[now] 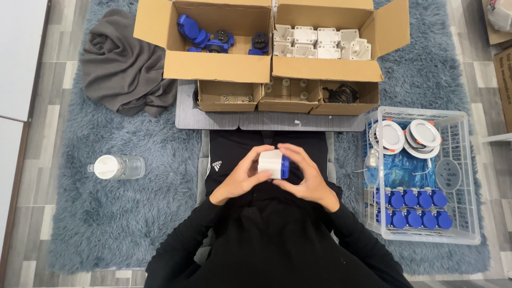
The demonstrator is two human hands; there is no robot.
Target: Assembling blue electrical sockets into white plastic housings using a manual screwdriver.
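Note:
A small white box-shaped housing with a blue cap point(274, 164) is held over my lap between both hands. My left hand point(241, 178) wraps its left side with the thumb on top. From the right, my right hand point(304, 178) closes over the blue part, fingers curled across the top. Black trousers and black sleeves lie beneath the hands.
Two open cardboard boxes stand ahead: one with blue parts point(213, 40), one with white housings point(320, 44). Three small boxes point(288, 96) sit on a grey board. A clear crate point(426, 176) with blue-capped units and round white lamps stands right. A bottle point(116, 167) and grey cloth point(125, 66) lie left.

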